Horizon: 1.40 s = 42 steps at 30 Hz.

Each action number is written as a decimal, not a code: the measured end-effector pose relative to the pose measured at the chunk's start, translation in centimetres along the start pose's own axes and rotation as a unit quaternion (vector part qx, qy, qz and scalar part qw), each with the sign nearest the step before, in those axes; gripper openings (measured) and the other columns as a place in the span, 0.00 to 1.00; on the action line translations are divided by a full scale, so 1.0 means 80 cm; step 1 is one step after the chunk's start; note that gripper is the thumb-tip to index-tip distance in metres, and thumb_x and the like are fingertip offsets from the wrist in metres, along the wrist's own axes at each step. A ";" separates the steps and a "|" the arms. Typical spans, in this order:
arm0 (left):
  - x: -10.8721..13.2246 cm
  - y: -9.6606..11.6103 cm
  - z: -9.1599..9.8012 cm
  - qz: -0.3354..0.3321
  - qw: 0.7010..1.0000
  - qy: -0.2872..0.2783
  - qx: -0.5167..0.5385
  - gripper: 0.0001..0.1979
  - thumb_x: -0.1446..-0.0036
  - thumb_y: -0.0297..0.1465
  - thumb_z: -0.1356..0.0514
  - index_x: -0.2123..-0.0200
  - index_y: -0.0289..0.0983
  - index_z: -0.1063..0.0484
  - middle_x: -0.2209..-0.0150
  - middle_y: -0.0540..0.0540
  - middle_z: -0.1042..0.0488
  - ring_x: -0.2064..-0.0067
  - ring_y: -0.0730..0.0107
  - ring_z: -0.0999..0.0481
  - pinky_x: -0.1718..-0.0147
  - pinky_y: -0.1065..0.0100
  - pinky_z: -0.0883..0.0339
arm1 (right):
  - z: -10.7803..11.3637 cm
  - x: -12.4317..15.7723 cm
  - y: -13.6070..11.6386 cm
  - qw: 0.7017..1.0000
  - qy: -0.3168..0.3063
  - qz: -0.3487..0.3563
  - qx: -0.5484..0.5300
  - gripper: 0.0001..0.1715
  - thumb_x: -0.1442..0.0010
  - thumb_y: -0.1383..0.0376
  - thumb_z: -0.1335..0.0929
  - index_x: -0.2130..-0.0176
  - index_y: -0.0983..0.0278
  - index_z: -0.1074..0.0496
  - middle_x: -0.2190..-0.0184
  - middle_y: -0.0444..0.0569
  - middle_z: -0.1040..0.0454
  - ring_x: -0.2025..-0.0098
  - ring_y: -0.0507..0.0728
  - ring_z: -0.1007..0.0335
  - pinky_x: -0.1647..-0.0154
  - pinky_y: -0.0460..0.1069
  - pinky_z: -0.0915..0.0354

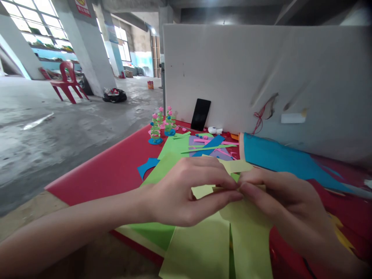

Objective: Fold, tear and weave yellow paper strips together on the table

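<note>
Left hand: pinching yellow-green paper [251, 228] between thumb and fingers, left hand [186, 193] just beside right hand [290, 205], also pinching there. Paper low in front, over green sheet [157, 234]. Best, probably: keep edge level, press evenly. Counted: one red chair [67, 77], at least three small towers [155, 132], one black phone [200, 115].

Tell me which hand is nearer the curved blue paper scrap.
Left: the left hand is close by, right of the curved blue paper scrap; the right hand is farther right.

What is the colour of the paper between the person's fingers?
The paper is pale yellow-green, best seen in head view.
</note>
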State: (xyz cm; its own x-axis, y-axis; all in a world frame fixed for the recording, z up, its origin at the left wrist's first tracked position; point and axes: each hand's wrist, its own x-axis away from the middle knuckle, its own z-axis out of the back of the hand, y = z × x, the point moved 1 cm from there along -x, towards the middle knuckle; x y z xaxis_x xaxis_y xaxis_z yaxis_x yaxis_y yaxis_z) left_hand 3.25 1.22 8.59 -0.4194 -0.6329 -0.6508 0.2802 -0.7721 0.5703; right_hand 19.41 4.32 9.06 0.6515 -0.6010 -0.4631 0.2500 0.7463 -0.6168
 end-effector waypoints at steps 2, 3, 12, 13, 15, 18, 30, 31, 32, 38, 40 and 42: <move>0.001 0.000 0.000 0.003 1.000 0.010 0.006 0.04 0.48 0.24 0.46 0.73 0.34 0.33 0.76 0.46 0.30 0.72 0.72 0.32 0.70 0.70 0.35 | -0.001 0.001 -0.001 1.000 0.000 0.008 -0.005 0.10 0.44 0.68 0.38 0.76 0.61 0.36 0.82 0.39 0.37 0.80 0.47 0.43 0.82 0.40 0.46; 0.001 0.000 0.000 0.005 1.000 0.013 0.006 0.04 0.48 0.24 0.46 0.73 0.34 0.32 0.76 0.46 0.30 0.72 0.72 0.32 0.70 0.70 0.35 | -0.001 0.001 -0.001 1.000 0.001 0.011 -0.008 0.10 0.44 0.68 0.38 0.76 0.61 0.36 0.83 0.39 0.38 0.81 0.47 0.43 0.83 0.40 0.46; -0.002 -0.005 -0.001 0.046 0.999 0.014 0.006 0.04 0.48 0.26 0.45 0.73 0.32 0.32 0.76 0.47 0.31 0.73 0.76 0.33 0.73 0.73 0.36 | -0.004 -0.007 0.000 0.999 0.026 -0.005 -0.023 0.11 0.43 0.68 0.39 0.77 0.62 0.37 0.83 0.38 0.39 0.82 0.45 0.45 0.86 0.39 0.50; -0.001 -0.007 -0.001 0.059 0.998 0.009 0.009 0.04 0.48 0.26 0.44 0.73 0.32 0.32 0.76 0.48 0.31 0.73 0.77 0.33 0.73 0.74 0.37 | -0.004 -0.007 0.001 0.999 0.028 -0.008 -0.022 0.11 0.43 0.68 0.39 0.77 0.62 0.37 0.84 0.38 0.39 0.83 0.45 0.46 0.87 0.40 0.51; -0.001 -0.009 0.001 0.080 0.997 0.001 0.013 0.04 0.49 0.28 0.43 0.73 0.32 0.32 0.75 0.49 0.30 0.73 0.77 0.32 0.73 0.75 0.37 | -0.004 -0.008 0.004 0.999 0.034 -0.014 -0.020 0.13 0.43 0.67 0.39 0.78 0.62 0.37 0.85 0.38 0.41 0.84 0.45 0.48 0.89 0.41 0.52; 0.000 -0.011 0.002 0.106 0.994 0.009 -0.004 0.06 0.48 0.30 0.43 0.74 0.34 0.31 0.75 0.51 0.29 0.73 0.78 0.31 0.73 0.77 0.37 | -0.003 -0.009 0.007 0.999 0.049 -0.021 -0.003 0.13 0.43 0.66 0.38 0.79 0.63 0.37 0.85 0.38 0.42 0.85 0.45 0.50 0.89 0.41 0.53; 0.000 -0.014 -0.004 0.215 0.975 0.040 0.031 0.08 0.51 0.34 0.42 0.72 0.35 0.28 0.76 0.51 0.26 0.73 0.75 0.27 0.75 0.76 0.34 | -0.013 -0.006 0.016 0.989 0.127 -0.072 0.026 0.12 0.43 0.63 0.38 0.76 0.63 0.34 0.83 0.41 0.38 0.82 0.48 0.45 0.86 0.42 0.49; 0.000 -0.015 -0.005 0.238 0.969 0.025 0.062 0.09 0.52 0.35 0.41 0.71 0.35 0.29 0.75 0.51 0.26 0.72 0.74 0.27 0.75 0.76 0.34 | -0.012 -0.007 0.018 0.989 0.125 -0.076 0.025 0.12 0.43 0.62 0.38 0.76 0.63 0.34 0.83 0.41 0.38 0.82 0.47 0.45 0.86 0.42 0.49; 0.000 -0.017 -0.006 0.261 0.961 0.008 0.095 0.09 0.53 0.35 0.40 0.70 0.34 0.29 0.74 0.50 0.26 0.71 0.73 0.26 0.75 0.76 0.34 | -0.012 -0.007 0.019 0.989 0.122 -0.076 0.025 0.12 0.43 0.62 0.38 0.76 0.63 0.34 0.84 0.40 0.39 0.83 0.47 0.46 0.86 0.42 0.49; -0.001 -0.026 -0.008 0.286 0.935 0.010 0.209 0.05 0.54 0.28 0.39 0.71 0.34 0.30 0.73 0.53 0.27 0.71 0.77 0.27 0.74 0.78 0.35 | -0.011 -0.007 0.024 0.990 0.107 -0.088 0.019 0.11 0.43 0.61 0.37 0.75 0.62 0.34 0.85 0.39 0.40 0.84 0.46 0.48 0.87 0.42 0.52; -0.001 -0.027 -0.007 0.299 0.935 0.004 0.190 0.06 0.54 0.31 0.39 0.71 0.34 0.29 0.74 0.52 0.27 0.72 0.76 0.27 0.77 0.78 0.37 | -0.012 -0.007 0.026 0.990 0.101 -0.095 0.031 0.13 0.43 0.60 0.38 0.76 0.63 0.35 0.85 0.40 0.41 0.84 0.46 0.49 0.87 0.42 0.52; 0.000 -0.028 -0.008 0.324 0.931 -0.035 0.165 0.10 0.54 0.35 0.40 0.72 0.33 0.28 0.74 0.50 0.26 0.74 0.76 0.29 0.82 0.78 0.41 | -0.013 -0.008 0.029 0.989 0.096 -0.100 0.053 0.16 0.43 0.59 0.39 0.78 0.63 0.37 0.86 0.40 0.43 0.84 0.47 0.51 0.87 0.43 0.53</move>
State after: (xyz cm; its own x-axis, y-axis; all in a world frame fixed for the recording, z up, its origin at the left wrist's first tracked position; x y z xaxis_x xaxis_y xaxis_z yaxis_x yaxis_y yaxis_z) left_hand 3.18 2.92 7.04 -0.3123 -0.9458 -0.0892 0.2189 -0.1630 0.9620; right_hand 18.84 6.13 7.23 0.4358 -0.7756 -0.4566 0.4412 0.6263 -0.6427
